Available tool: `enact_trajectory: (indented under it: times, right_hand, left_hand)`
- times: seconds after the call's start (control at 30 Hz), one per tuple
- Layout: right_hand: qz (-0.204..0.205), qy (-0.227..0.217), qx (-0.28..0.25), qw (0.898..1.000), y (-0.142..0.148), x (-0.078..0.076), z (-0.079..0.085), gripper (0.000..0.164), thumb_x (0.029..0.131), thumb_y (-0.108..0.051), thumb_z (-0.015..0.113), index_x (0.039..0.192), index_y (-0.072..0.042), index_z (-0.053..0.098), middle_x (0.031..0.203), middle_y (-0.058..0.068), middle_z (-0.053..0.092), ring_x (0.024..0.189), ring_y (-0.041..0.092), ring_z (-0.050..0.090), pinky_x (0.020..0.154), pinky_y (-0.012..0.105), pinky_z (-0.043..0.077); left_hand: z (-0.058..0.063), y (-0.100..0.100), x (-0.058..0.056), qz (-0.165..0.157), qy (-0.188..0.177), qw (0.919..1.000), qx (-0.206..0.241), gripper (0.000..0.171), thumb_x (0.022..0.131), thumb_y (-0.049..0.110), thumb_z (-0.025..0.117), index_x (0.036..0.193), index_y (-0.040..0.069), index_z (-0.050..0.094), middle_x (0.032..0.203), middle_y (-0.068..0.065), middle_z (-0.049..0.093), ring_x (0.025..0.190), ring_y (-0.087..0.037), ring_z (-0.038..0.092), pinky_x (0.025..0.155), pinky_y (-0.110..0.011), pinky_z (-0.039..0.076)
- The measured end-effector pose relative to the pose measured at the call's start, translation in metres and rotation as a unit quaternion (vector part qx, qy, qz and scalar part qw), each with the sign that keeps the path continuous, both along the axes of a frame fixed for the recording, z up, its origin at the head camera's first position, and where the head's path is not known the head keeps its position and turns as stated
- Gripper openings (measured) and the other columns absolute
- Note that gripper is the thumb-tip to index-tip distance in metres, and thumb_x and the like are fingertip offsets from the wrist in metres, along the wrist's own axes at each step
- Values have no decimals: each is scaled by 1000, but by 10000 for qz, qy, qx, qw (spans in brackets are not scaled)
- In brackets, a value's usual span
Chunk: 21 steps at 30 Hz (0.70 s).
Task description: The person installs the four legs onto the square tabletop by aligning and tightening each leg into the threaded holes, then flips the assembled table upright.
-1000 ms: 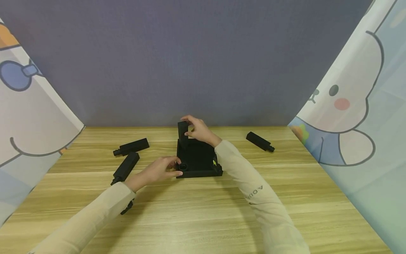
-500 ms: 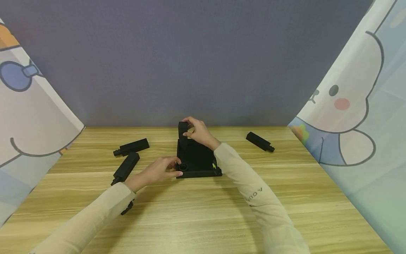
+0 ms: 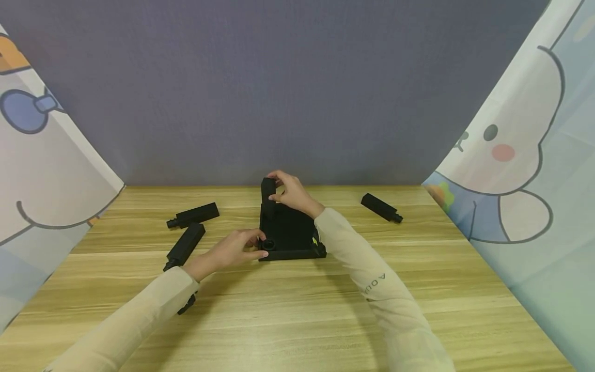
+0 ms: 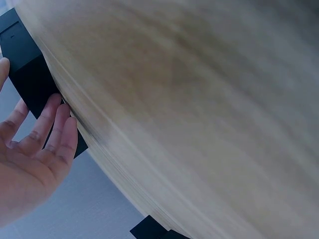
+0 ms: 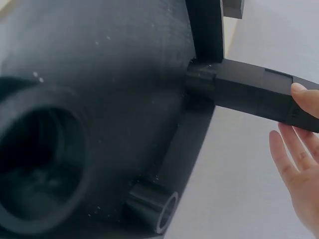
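Note:
A shallow black square tray (image 3: 292,254) lies on the wooden table, with short round sockets at its corners. My right hand (image 3: 295,192) pinches the upper end of a square black post (image 3: 268,192) between thumb and fingers. That post stands upright at the tray's back left corner; in the right wrist view the post's narrower round end (image 5: 202,77) meets the corner. At the front left corner, my left hand (image 3: 236,249) holds the tray, fingers at its left side and thumb at the front wall. Close to these fingertips is a round socket (image 3: 268,245).
Left of the tray lie two black posts with stepped round ends, one behind (image 3: 197,214) and one nearer (image 3: 187,244). A black piece (image 3: 187,305) shows from under the left sleeve. Another post (image 3: 380,207) lies at the right. A grey panel (image 3: 297,93) rises behind the table.
My right fingertips have shifted slightly at the top of the post, which stays upright at the same corner. The left hand and the tray hold their place.

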State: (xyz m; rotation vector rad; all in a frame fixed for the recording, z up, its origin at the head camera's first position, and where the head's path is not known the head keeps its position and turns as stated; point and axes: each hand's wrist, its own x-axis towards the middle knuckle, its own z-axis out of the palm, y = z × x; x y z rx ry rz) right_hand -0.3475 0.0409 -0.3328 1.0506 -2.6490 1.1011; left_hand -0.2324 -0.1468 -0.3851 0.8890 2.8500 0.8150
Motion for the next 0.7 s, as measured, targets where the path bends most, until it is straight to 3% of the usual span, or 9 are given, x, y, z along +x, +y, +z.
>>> enact_trajectory:
  times: [0.23,0.7]
  right_hand:
    - [201,-165,253,9993,2,-3,4,52,82,-5,67,129,-11,46,127,10,51,106,23,55,72,27,53]
    - [-211,61,12,9998,-1,5,-5,52,82,-14,68,130,-13,46,123,8,53,100,22,57,67,24,51]
  left_hand:
    - [0,-1,0,-10,-18,10000,19,38,84,39,63,111,12,58,93,-4,64,84,-19,62,71,-34,51]
    - [-1,-1,-1,-52,8,10000,68,37,84,38,64,110,12,58,96,-5,65,87,-20,63,73,-35,52]
